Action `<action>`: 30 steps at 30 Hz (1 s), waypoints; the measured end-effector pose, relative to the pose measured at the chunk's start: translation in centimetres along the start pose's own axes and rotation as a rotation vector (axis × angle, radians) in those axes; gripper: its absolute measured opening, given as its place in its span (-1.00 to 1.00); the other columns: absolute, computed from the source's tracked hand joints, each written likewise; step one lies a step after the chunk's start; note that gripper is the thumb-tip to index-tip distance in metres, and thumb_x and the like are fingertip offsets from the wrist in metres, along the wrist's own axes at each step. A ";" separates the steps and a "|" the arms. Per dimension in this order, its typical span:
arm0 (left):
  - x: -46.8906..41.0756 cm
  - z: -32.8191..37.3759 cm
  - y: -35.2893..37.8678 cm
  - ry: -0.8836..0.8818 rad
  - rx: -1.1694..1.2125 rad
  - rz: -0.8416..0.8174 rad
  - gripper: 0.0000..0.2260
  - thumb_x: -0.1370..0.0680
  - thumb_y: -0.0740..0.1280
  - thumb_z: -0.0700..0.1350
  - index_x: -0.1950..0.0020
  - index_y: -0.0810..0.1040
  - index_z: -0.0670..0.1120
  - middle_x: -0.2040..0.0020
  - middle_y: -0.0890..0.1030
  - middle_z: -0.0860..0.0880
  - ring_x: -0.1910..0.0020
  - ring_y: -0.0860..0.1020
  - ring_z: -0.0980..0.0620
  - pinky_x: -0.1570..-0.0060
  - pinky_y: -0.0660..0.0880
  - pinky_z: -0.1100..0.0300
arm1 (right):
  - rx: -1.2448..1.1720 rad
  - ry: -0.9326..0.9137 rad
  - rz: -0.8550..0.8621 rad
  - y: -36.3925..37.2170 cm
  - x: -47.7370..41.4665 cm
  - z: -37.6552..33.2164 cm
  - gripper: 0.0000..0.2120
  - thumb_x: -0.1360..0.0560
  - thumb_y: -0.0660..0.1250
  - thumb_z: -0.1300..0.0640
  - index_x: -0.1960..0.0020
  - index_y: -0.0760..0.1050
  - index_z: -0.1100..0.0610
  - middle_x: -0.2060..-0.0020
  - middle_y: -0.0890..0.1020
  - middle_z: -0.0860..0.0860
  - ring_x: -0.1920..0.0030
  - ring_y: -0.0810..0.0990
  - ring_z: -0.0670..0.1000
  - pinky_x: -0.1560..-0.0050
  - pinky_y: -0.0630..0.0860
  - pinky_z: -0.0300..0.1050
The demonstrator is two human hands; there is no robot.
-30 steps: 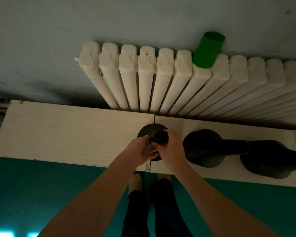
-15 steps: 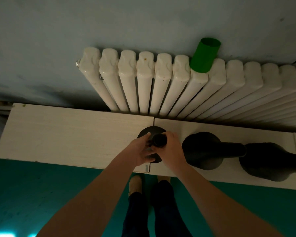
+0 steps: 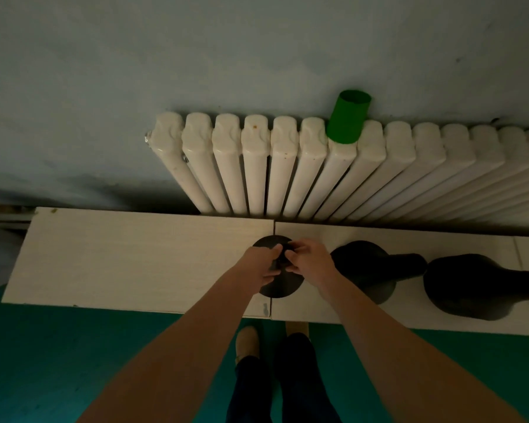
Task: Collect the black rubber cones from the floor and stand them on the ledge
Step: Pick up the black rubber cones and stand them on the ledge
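A blotchy blue-grey wall (image 3: 196, 56) is filling the view beyond the fingers (image 3: 297, 253) in dim light. A white column radiator (image 3: 257, 166) is standing against it, running off to their right, a green tube (image 3: 347, 120) sitting on top. A teal floor (image 3: 58, 361) is spreading out below them on the near side.

You stand in a plain indoor room: a white ribbed column radiator (image 3: 284, 166) hangs on a pale blue painted wall (image 3: 196, 56), above a pale wood-grain ledge (image 3: 135, 254) and teal floor (image 3: 58, 361).
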State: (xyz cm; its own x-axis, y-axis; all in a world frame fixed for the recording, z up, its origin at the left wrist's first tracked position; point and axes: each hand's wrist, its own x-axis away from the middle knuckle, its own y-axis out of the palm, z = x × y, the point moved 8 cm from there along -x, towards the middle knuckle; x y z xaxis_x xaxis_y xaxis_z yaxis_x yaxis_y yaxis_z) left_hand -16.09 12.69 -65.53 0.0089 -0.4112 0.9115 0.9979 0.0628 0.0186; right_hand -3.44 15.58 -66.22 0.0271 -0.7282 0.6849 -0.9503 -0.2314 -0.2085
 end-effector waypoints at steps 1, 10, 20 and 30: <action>0.4 0.1 -0.1 -0.001 -0.016 0.001 -0.61 -0.59 0.31 -0.05 -0.36 0.42 -0.18 -0.24 0.55 -0.18 -0.10 0.57 -0.08 -0.01 0.46 0.10 | 0.018 0.027 -0.014 -0.1 0.3 -0.1 -0.83 -0.53 0.33 0.26 -0.12 0.50 0.14 0.07 0.60 0.05 0.12 0.61 -0.02 0.17 0.60 -0.25; 6.4 6.2 -2.4 0.223 -0.330 -0.022 -0.76 -0.55 0.33 -0.22 -0.21 0.58 -0.19 -0.02 0.60 -0.09 0.13 0.56 0.04 0.45 0.43 0.35 | 0.313 -0.142 0.070 -3.4 4.4 -8.0 -0.82 -0.49 0.39 0.16 -0.09 0.55 0.07 -0.04 0.61 0.03 0.05 0.57 -0.07 0.03 0.49 -0.24; 22.6 21.0 -0.5 0.709 -0.486 -0.122 -0.79 -0.57 0.28 -0.13 -0.16 0.58 -0.14 -0.06 0.65 -0.08 0.18 0.59 0.08 0.28 0.32 0.27 | 0.177 -0.594 0.317 -10.1 16.2 -25.2 -0.84 -0.47 0.42 0.18 0.06 0.43 0.07 0.11 0.55 -0.05 0.14 0.56 -0.02 0.08 0.50 -0.17; 32.5 27.0 1.7 0.977 -0.457 -0.145 -0.83 -0.59 0.24 -0.12 -0.12 0.58 -0.06 -0.02 0.63 0.00 0.12 0.59 0.08 0.13 0.45 0.28 | 0.135 -0.795 0.406 -13.9 25.8 -35.3 -0.92 -0.54 0.33 0.13 -0.02 0.56 0.07 0.18 0.65 0.04 0.39 0.57 -0.03 0.31 0.53 -0.21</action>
State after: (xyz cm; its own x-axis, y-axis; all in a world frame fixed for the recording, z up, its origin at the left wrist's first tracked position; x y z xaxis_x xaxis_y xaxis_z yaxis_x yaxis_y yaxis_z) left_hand -15.84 23.98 -24.74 -0.2648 -0.9457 0.1884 0.9217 -0.3057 -0.2389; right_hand -0.47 22.83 -21.02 -0.0483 -0.9898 -0.1337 -0.8902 0.1033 -0.4436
